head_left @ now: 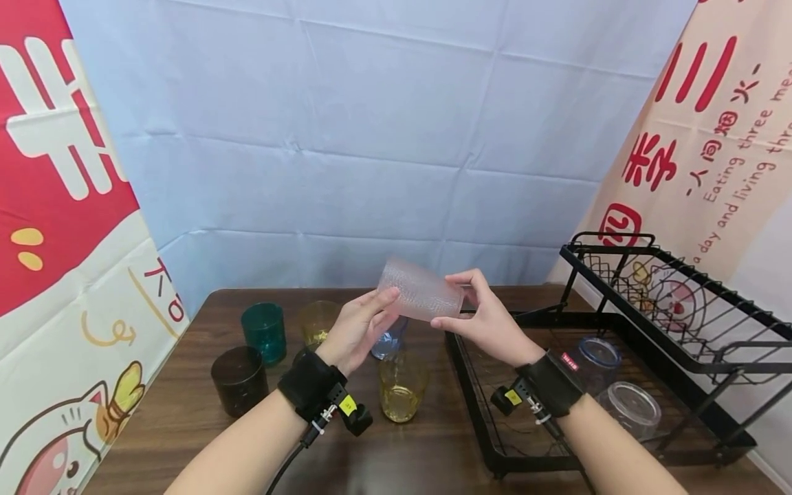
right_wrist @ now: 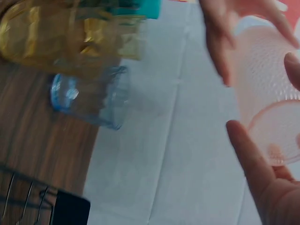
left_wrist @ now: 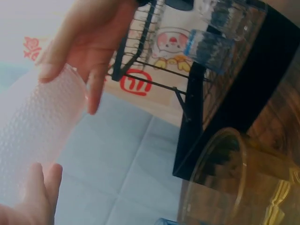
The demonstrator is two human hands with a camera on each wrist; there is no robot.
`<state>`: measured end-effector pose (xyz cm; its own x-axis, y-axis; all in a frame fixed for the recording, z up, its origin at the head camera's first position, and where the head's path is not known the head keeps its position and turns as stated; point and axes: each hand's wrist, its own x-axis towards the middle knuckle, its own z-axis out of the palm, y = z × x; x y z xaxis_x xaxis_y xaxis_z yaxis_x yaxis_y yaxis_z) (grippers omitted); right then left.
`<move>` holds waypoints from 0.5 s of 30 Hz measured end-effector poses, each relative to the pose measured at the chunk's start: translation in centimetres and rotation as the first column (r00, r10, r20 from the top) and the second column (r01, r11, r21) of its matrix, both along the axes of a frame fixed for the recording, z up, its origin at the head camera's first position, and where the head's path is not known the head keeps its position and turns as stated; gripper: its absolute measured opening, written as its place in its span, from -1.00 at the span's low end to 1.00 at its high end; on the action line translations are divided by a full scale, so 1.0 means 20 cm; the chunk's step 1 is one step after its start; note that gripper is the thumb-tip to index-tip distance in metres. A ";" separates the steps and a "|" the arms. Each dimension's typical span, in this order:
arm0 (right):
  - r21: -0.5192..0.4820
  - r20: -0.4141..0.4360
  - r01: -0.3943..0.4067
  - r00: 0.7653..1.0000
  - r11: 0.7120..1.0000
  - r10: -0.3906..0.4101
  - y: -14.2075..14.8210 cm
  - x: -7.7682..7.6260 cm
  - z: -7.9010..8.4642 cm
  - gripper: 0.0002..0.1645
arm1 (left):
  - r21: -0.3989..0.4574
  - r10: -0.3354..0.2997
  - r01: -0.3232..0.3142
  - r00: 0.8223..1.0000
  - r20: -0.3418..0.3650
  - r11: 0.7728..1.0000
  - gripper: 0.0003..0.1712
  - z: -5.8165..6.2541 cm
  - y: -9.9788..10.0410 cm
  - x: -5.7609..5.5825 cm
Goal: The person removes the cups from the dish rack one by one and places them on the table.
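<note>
A translucent, pale pink tumbler with a pebbled surface (head_left: 416,290) is held in the air above the table, lying almost on its side. My left hand (head_left: 361,328) grips it by the left part, thumb across the near side. At its right end, my right hand (head_left: 489,322) holds it between thumb and fingers, which the right wrist view shows around the round end of the tumbler (right_wrist: 262,70). Below the hands stand an amber glass (head_left: 401,395) and a blue glass (head_left: 388,342), the blue one partly hidden behind the left hand.
To the left stand a teal glass (head_left: 265,335), a dark glass (head_left: 240,381) and another amber glass (head_left: 317,317). A black two-tier wire rack (head_left: 495,459) occupies the right side, with a blue-rimmed glass (head_left: 597,364) and a clear glass (head_left: 631,409) on its lower tier.
</note>
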<state>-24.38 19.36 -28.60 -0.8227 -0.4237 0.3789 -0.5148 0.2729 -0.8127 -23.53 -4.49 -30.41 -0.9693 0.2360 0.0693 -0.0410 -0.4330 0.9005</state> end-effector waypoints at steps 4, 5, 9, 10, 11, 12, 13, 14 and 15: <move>0.020 0.003 -0.083 0.997 0.996 0.083 0.05 0.00 0.02 -0.22 | 0.008 -0.029 0.030 0.999 -0.041 1.000 -0.19 0.04 -0.03 0.01; 0.034 0.002 -0.099 0.995 0.994 0.099 0.07 0.00 0.03 -0.20 | -0.002 -0.037 0.037 0.998 -0.053 0.999 -0.18 0.05 -0.04 0.02; 0.161 -0.029 -0.075 0.996 0.984 0.080 0.18 -0.02 0.04 -0.11 | -0.087 -0.059 0.050 0.993 -0.105 0.995 -0.19 0.11 -0.13 0.03; 0.208 -0.039 -0.044 0.998 0.977 0.053 0.22 -0.02 0.04 -0.10 | -0.120 -0.061 0.047 0.991 -0.120 0.992 -0.18 0.13 -0.17 0.04; 0.260 -0.051 -0.009 0.998 0.966 0.023 0.27 -0.03 0.05 -0.11 | -0.161 -0.067 0.045 0.989 -0.133 0.986 -0.17 0.14 -0.20 0.05; 0.312 -0.066 0.031 0.998 0.950 -0.011 0.31 -0.03 0.05 -0.13 | -0.209 -0.070 0.039 0.987 -0.143 0.977 -0.15 0.17 -0.25 0.06; 0.365 -0.079 0.073 0.996 0.928 -0.047 0.35 -0.03 0.05 -0.15 | -0.265 -0.073 0.029 0.985 -0.157 0.964 -0.14 0.19 -0.30 0.08; 0.422 -0.094 0.113 0.992 0.900 -0.080 0.40 -0.04 0.04 -0.16 | -0.325 -0.081 0.020 0.981 -0.176 0.946 -0.11 0.21 -0.35 0.10; 0.470 -0.104 0.146 0.989 0.871 -0.109 0.44 -0.04 0.04 -0.17 | -0.387 -0.092 0.011 0.977 -0.191 0.922 -0.10 0.22 -0.40 0.12</move>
<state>-25.13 28.22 -27.84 -0.8602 -0.4607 0.2185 -0.5009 0.6835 -0.5310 -21.13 -12.58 -25.92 -0.9300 0.3326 0.1566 0.1461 -0.0566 0.9877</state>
